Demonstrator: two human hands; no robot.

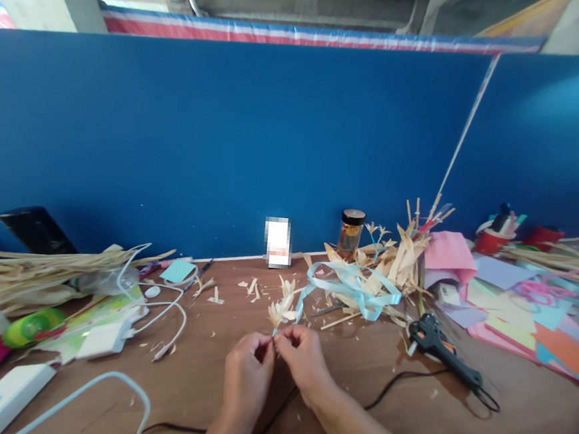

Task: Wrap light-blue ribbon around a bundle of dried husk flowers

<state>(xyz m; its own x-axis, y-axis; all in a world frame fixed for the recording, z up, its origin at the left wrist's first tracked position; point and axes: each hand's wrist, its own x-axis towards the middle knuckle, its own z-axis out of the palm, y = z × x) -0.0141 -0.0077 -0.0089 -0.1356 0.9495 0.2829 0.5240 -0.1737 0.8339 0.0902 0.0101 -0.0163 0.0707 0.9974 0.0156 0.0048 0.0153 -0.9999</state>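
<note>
Both hands meet low in the middle of the view, over the brown table. My left hand (pixel 250 368) is closed, thumb and finger pinching the base of a dried-husk flower (pixel 282 305) with pale pointed petals. Right beside it, my right hand (pixel 303 358) is also closed, its fingertips pinching at the same base. A light blue ribbon (pixel 332 284) runs from near the flower's stem and loops loosely to the right across the table. Just what the fingertips cover at the stem is hidden.
A glue gun (pixel 444 353) lies to the right, its black cord passing beneath my forearms. Behind stand a black-lidded jar (pixel 351 232) and dried husks (pixel 403 263). Colored paper (pixel 512 315) spreads at far right. A power strip (pixel 8 392) and white cables (pixel 175 305) lie left. A blue partition (pixel 215 137) rises behind.
</note>
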